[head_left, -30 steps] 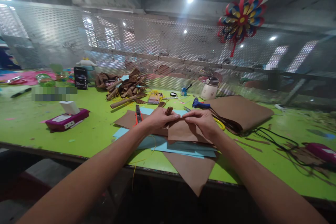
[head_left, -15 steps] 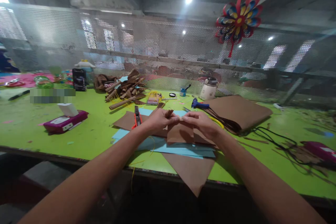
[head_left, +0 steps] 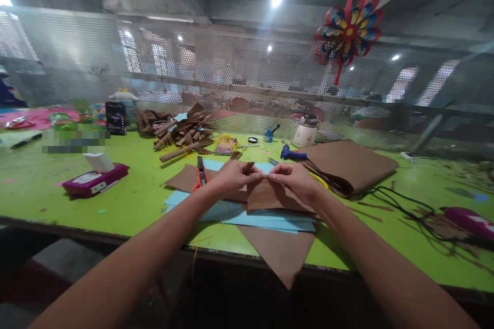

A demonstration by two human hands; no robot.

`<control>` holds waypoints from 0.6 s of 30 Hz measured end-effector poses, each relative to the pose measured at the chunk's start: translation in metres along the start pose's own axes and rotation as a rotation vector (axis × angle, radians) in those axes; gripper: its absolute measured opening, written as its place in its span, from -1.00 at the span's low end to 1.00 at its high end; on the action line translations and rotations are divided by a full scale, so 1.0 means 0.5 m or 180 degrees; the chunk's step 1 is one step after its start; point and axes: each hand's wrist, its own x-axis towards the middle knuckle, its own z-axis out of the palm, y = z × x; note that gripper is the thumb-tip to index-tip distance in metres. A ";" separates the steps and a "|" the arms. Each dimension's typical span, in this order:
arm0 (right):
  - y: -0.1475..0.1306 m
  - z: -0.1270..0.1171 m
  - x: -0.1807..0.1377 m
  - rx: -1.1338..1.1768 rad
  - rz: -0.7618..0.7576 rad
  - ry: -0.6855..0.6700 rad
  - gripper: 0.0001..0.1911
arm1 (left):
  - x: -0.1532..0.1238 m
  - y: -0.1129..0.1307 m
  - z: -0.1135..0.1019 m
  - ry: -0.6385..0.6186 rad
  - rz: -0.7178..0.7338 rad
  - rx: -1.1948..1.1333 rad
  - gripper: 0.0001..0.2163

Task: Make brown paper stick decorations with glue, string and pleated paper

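Note:
My left hand [head_left: 234, 179] and my right hand [head_left: 294, 179] meet over the table, both pinching the top edge of a piece of brown paper [head_left: 265, 198]. The paper hangs toward me from the fingertips. A folded brown strip [head_left: 247, 166] also shows at my left hand; whether it belongs to the same piece I cannot tell. Under the hands lie light blue sheets [head_left: 270, 221] and a brown sheet [head_left: 283, 252] whose corner juts over the table edge. An orange and black utility knife [head_left: 201, 174] rests left of my left hand. Yellow-handled scissors [head_left: 321, 181] lie partly behind my right hand.
On the green table [head_left: 142, 190] are a blue glue gun [head_left: 292, 153], folded brown paper [head_left: 349, 164], and a pile of brown paper rolls [head_left: 187, 131]. A purple tissue pack [head_left: 95, 180] sits at left, with a phone [head_left: 116, 118] behind. Black cords [head_left: 401, 211] trail at right.
The lower edge of the held brown paper has shifted and now looks wider and more slanted. My fingertips have barely moved, still together at its top edge.

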 end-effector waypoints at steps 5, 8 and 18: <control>-0.005 0.005 0.000 -0.0186 -0.0110 0.0160 -0.81 | -0.001 0.007 0.008 -0.0045 -0.0040 -0.0205 -0.73; -0.010 0.009 -0.003 -0.0308 -0.0173 0.0183 -0.83 | -0.004 0.013 0.011 -0.0083 -0.0071 -0.0227 -0.73; -0.005 -0.009 0.003 -0.0163 -0.0157 0.0205 -0.84 | -0.003 0.005 0.005 0.0066 0.0081 0.0171 -0.70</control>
